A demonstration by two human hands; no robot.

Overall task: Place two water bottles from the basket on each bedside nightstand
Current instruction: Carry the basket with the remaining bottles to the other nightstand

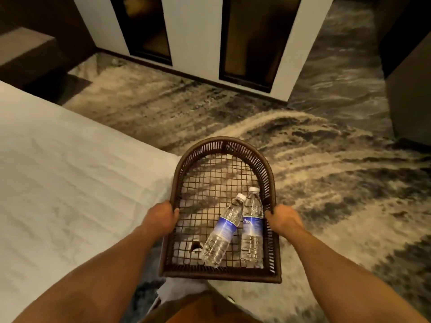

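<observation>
I carry a dark brown wicker basket (224, 145) with an arched far end and an open mesh floor, held level in front of me above the carpet. My left hand (161, 217) grips its left rim and my right hand (283, 217) grips its right rim. Two clear water bottles with blue labels and white caps lie in the basket's near right part. The left bottle (224, 231) is tilted with its cap touching the right bottle (251, 227), which lies nearly straight along the right wall. No nightstand shows clearly.
A bed with white linen (70, 183) fills the left side, its corner next to the basket. Patterned beige and grey carpet (326, 171) spreads ahead. A white wall unit with dark panels (193, 38) stands at the back. Dark furniture (410, 94) sits at the right, a dark block (25, 50) far left.
</observation>
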